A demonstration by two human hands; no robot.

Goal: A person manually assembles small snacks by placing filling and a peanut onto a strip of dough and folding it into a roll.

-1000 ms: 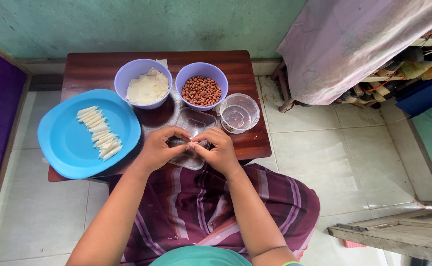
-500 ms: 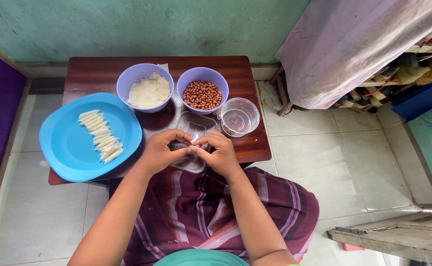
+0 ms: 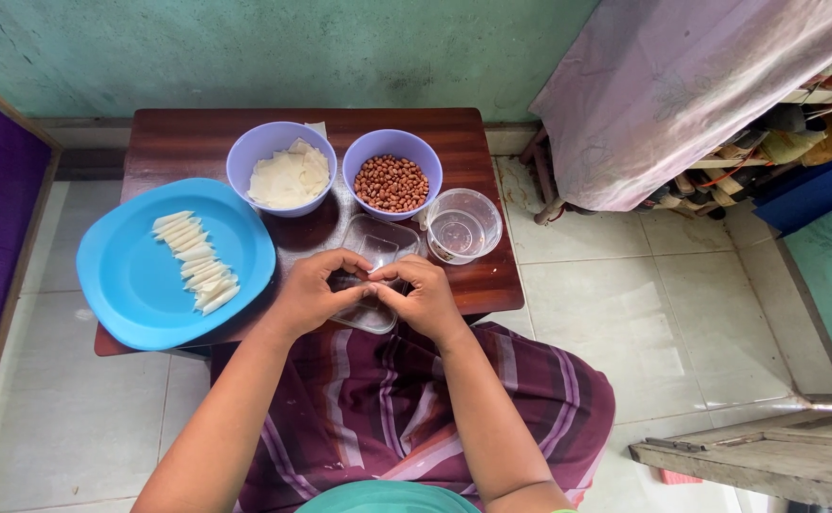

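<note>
- The dark wooden table point(image 3: 198, 142) spreads beyond the two hands, its near edge just under them.
- A blue plate point(image 3: 131, 285) lies left of the grip, with a row of white rolled pieces point(image 3: 196, 260) on it.
- Beyond the grip stand a purple bowl of white wrappers point(image 3: 281, 168), a purple bowl of peanuts point(image 3: 392, 173) and, to the right, a clear cup point(image 3: 460, 224).
- A clear tray point(image 3: 375, 249) sits directly beneath the grip.
- The left hand point(image 3: 313, 293) and right hand point(image 3: 423, 298) meet fingertip to fingertip, pinching a small white piece point(image 3: 374, 269) between them.
</note>
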